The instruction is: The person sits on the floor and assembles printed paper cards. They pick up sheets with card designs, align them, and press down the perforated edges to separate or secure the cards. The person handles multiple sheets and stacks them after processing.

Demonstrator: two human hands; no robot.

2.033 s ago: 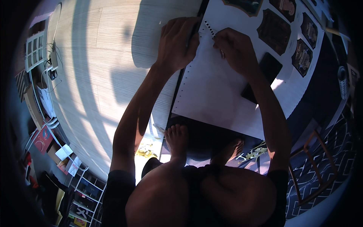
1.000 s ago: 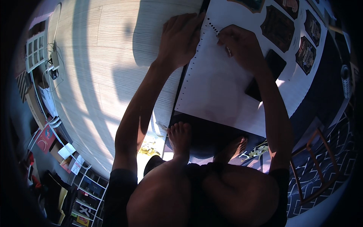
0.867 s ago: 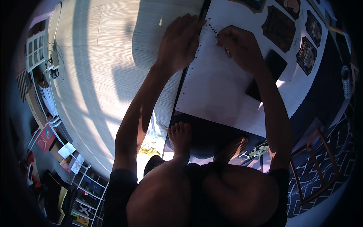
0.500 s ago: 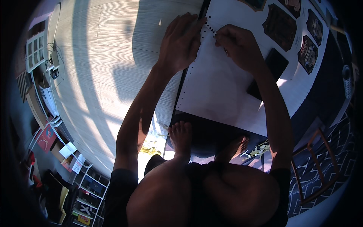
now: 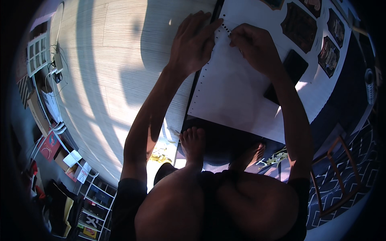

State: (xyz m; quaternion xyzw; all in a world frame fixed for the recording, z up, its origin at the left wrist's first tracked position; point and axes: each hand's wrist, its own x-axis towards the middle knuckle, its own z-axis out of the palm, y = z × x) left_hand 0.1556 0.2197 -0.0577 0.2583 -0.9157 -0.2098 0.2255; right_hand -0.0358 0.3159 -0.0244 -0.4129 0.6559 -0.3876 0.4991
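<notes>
A large white paper sheet (image 5: 237, 92) lies in front of me, with a row of small dark holes down its left margin. My left hand (image 5: 193, 42) rests at that margin, fingers stretched out and one fingertip at the upper end of a short line of larger dark dots. That line, which looks like a narrow holed paper strip (image 5: 226, 28), slants from the fingertip to my right hand (image 5: 253, 46). The right hand's thumb and forefinger are pinched together at the strip's lower end. What lies inside the curled fingers is mostly hidden.
A black phone-like slab (image 5: 286, 76) lies on the sheet beside my right forearm. Several dark shield-shaped pieces (image 5: 299, 27) lie at the upper right. Wood-look floor (image 5: 116, 52) spreads left, with a power strip (image 5: 58, 62) and a shelf (image 5: 96, 201) beyond. My feet (image 5: 193, 140) are below the sheet.
Both hands hold nearly the same pose at the sheet's margin. The right hand has shifted very slightly upward, and the whole view has moved a little.
</notes>
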